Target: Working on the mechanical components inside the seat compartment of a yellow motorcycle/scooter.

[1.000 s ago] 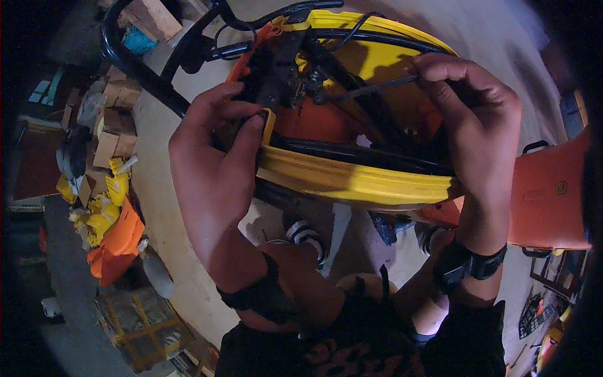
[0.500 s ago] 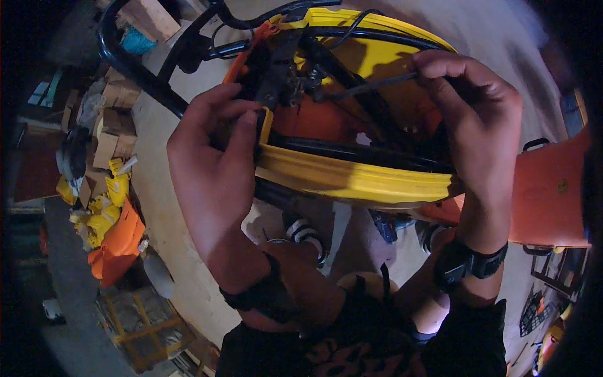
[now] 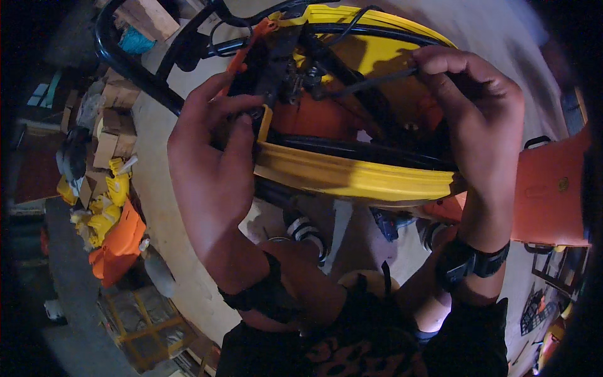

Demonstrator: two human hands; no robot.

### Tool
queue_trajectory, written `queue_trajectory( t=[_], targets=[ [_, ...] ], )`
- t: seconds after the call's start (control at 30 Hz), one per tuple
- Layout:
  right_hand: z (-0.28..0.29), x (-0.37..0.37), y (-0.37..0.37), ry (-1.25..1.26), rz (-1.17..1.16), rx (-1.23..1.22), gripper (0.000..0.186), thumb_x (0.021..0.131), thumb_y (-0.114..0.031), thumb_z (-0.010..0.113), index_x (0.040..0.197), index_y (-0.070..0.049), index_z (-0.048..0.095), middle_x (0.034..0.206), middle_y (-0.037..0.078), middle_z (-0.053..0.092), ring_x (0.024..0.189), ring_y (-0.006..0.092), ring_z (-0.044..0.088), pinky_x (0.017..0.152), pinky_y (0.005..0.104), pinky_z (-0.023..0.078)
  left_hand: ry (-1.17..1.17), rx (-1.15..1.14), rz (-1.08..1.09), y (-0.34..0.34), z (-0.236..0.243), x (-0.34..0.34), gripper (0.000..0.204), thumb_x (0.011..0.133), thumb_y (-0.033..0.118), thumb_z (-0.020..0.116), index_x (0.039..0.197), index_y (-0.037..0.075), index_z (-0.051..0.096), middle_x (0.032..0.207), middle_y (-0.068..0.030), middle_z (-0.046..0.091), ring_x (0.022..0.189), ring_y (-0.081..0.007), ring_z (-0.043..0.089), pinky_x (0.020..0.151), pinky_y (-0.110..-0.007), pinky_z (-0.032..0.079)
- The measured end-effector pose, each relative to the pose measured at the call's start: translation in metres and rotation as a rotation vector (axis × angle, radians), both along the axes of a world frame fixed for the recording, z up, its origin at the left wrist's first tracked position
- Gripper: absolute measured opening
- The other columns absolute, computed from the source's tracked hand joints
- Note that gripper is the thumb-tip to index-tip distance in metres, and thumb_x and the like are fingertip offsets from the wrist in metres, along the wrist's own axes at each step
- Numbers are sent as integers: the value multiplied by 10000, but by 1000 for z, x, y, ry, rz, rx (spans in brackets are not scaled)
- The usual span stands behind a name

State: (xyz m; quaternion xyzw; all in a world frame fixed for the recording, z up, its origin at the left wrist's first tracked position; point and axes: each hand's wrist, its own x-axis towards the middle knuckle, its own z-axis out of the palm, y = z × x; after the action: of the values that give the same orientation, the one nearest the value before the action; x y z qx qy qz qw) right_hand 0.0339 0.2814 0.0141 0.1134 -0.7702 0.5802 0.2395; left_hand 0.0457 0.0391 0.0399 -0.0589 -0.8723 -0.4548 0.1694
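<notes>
A black tubular frame with yellow plastic panels and an orange strip stands before me. My left hand is closed at the panel's near left corner, beside a dark bracket. Thumb and forefinger meet around a small, shiny round piece, too small to name. Between the thumb and fingers of my right hand is one end of a thin dark rod. Its other end reaches left to a coil spring and small metal parts inside the frame, where the contact is in shadow.
An orange bin-like container stands at the right. Cardboard boxes, yellow parts and orange parts line the left side. On the floor below the frame lies a blue-and-black power tool, near my feet.
My left forefinger has straightened over the bracket and the thumb has shifted slightly, uncovering the small round piece. My right hand keeps its pinch on the rod, nearly still.
</notes>
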Motion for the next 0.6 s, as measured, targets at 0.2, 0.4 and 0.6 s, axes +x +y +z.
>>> queue_trajectory(
  t=[0.2, 0.4, 0.6],
  targets=[
    [1, 0, -2, -18, -15, 5, 83, 843, 31, 582, 904, 20, 638, 959, 92, 665, 917, 146, 610, 858, 254, 455, -43, 2, 5, 1, 5, 2, 394, 795, -36, 554, 1182, 30, 519, 944, -63, 643, 864, -118, 567, 779, -251, 433],
    [1, 0, -1, -14, 11, -28, 81, 840, 34, 584, 898, 22, 639, 957, 95, 665, 917, 149, 611, 862, 257, 455, -64, -78, 58, 3, 7, 1, 390, 794, 26, 618, 1174, 46, 535, 941, -49, 639, 888, -134, 563, 818, -270, 420],
    [2, 0, -2, -10, -2, -7, 82, 837, 36, 586, 897, 24, 639, 958, 94, 664, 916, 149, 611, 864, 262, 456, 47, -7, -13, -1, 0, -2, 375, 792, 6, 591, 1161, 11, 527, 993, -61, 630, 965, -154, 553, 888, -290, 403]
  ],
)
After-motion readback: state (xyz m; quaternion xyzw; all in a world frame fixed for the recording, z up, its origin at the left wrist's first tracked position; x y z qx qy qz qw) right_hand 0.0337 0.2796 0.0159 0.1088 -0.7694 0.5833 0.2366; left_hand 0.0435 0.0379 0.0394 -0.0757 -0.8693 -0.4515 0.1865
